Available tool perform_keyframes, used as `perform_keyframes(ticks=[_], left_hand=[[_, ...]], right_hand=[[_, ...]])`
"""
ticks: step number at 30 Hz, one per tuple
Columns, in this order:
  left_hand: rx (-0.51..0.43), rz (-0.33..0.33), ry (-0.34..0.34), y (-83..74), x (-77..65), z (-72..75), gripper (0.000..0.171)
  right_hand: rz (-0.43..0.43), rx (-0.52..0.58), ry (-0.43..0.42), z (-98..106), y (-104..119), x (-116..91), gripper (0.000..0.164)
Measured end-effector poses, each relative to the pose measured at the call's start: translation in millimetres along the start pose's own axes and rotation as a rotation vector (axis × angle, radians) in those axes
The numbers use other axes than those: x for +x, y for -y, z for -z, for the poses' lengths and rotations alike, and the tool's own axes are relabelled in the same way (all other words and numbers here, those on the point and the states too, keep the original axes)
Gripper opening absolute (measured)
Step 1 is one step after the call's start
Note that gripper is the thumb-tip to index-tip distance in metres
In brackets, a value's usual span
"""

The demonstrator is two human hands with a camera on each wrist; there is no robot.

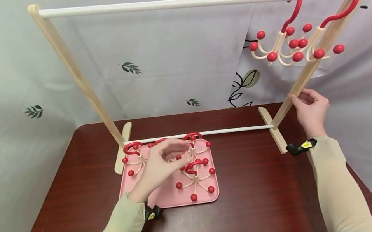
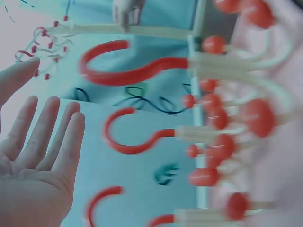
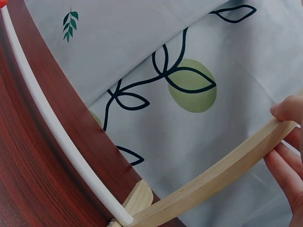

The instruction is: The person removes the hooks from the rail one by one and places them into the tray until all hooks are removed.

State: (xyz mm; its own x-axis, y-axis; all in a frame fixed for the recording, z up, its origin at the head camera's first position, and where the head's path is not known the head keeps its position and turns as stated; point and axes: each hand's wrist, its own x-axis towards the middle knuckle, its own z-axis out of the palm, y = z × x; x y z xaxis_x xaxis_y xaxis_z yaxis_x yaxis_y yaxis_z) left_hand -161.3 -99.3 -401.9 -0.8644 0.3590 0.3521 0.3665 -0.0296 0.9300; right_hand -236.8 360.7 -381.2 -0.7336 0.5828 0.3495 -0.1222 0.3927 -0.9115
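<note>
My left hand (image 1: 158, 164) hovers over the pink tray (image 1: 169, 199) with its fingers spread and nothing held. Several cream hangers with red hooks and red ball tips lie on that tray; the nearest one (image 1: 196, 177) is just right of my fingertips, and others are partly hidden behind the hand. In the left wrist view, a red hook (image 2: 128, 75) curves up beside my straight fingers (image 2: 66, 142). My right hand (image 1: 312, 111) pinches the right wooden post (image 1: 308, 70) of the rack between thumb and fingers, low down. The right wrist view shows this post (image 3: 213, 182) too.
Two matching hangers hang by red hooks (image 1: 298, 5) near the right end of the white top rail (image 1: 164, 4). A left post (image 1: 78, 77), a lower white rail (image 1: 237, 129) and wooden feet (image 1: 279, 139) complete the rack on the dark table (image 1: 251, 185). Patterned cloth hangs behind.
</note>
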Motion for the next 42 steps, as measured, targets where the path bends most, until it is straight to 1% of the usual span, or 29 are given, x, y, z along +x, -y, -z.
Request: perform_keyframes(ticks=[2,5,9,14,16,20,26,28,33,37,42], left_hand=[[0.021,-0.037,-0.005,-11.0,11.3,0.5,0.037],[0.022,-0.102,-0.009,-27.4,28.7,-2.2,0.040],[0.032,-0.151,0.000,-50.0,49.4,-10.7,0.043],[0.073,-0.149,0.005,-86.0,66.4,-24.4,0.039],[0.077,-0.140,0.012,-97.1,72.1,-28.9,0.038],[0.068,-0.145,0.017,-107.5,86.6,-37.6,0.038],[0.012,-0.186,0.000,-118.8,107.2,-52.6,0.041],[-0.008,-0.190,-0.006,-124.0,113.7,-58.3,0.042],[-0.041,-0.174,-0.010,-140.7,129.9,-72.7,0.047],[-0.026,-0.164,-0.017,-153.5,146.4,-84.5,0.054],[0.010,-0.157,-0.006,-157.9,173.8,-100.3,0.060]], right_hand=[[0.000,0.000,0.000,0.2,-0.9,1.1,0.035],[-0.004,0.004,0.002,0.5,-1.6,2.5,0.035],[-0.015,0.016,0.007,0.9,-1.3,2.9,0.036],[-0.022,0.018,0.011,1.7,-0.7,1.4,0.036],[-0.018,0.017,0.011,2.1,-0.7,0.9,0.036],[-0.010,0.022,0.010,2.3,-0.7,0.2,0.035],[0.003,0.019,0.009,0.8,0.7,-0.5,0.035],[0.008,0.021,0.008,0.5,1.1,-0.6,0.034],[0.023,0.030,0.003,0.3,0.9,-0.1,0.033],[0.020,0.039,0.000,0.3,0.2,0.5,0.032],[0.010,0.043,-0.003,0.0,-0.1,0.6,0.030]])
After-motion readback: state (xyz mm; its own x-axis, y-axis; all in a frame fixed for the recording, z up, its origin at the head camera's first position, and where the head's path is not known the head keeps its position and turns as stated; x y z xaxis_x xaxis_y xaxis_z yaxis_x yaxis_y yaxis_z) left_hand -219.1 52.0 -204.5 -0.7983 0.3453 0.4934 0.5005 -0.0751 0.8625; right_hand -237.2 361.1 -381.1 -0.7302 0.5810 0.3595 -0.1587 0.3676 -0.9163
